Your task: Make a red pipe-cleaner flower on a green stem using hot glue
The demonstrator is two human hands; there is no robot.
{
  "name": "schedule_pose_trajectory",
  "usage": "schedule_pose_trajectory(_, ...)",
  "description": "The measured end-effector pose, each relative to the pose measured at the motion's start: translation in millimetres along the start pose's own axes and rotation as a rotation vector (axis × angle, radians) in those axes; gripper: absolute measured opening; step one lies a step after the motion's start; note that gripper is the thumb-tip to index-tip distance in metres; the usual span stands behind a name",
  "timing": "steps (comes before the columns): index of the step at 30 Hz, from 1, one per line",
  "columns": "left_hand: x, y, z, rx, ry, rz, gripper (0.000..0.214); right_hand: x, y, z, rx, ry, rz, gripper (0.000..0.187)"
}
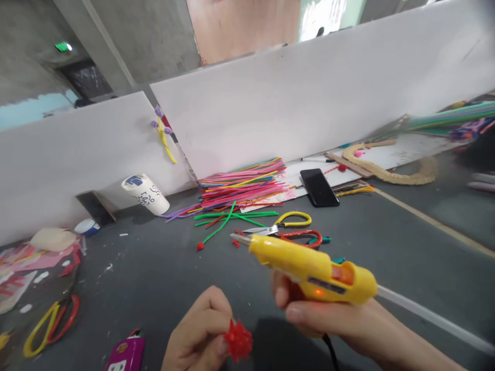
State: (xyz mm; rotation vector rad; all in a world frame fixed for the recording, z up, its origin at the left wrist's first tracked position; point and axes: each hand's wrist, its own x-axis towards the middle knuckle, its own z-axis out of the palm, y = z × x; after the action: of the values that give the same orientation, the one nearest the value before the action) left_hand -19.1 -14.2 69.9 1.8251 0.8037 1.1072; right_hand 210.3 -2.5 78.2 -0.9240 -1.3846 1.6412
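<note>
Between the thumb and fingers of my left hand (pixel 199 330) is a small red spiky flower (pixel 237 340), its tips pointing outward. My right hand (pixel 309 309) is wrapped round the handle of a yellow hot glue gun (pixel 309 268). The gun's metal nozzle points left, and an orange light glows on its side. A clear glue stick (pixel 433 319) sticks out of its back end. Beyond the nozzle lie scissors (pixel 284 229) with one yellow and one red handle, tiny red scraps, and a green stem (pixel 219 229) with a red tip.
A pile of colourful pipe cleaners (pixel 243 183) lies against the white partition (pixel 309 98). Near it are a black phone (pixel 319 187) and a tilted white cup (pixel 147 195). At left are more scissors (pixel 52 324) and a purple power socket (pixel 127 354). A curved beige form (pixel 390 172) lies far right.
</note>
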Motion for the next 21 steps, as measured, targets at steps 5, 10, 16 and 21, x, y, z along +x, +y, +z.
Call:
schedule_pose_trajectory(5,-1.1,-8.7,0.4,-0.158,0.092,-0.087,0.024,13.3,-14.4,20.9,-0.407,-0.068,-0.379,0.017)
schedule_pose_trajectory(10,-6.3,-9.5,7.8,-0.235,0.191,-0.233,0.021,13.2,-13.2,22.8,-0.422,-0.064,-0.500,0.017)
schedule_pose_trajectory(16,-7.3,-6.9,9.8,-0.159,0.201,-0.259,0.022,9.7,-11.5,19.7,-0.433,-0.077,-0.468,0.022)
schedule_pose_trajectory(21,-5.1,-10.3,9.2,-0.195,0.137,-0.208,0.021,10.1,-8.3,19.6,-0.420,-0.111,-0.455,0.022)
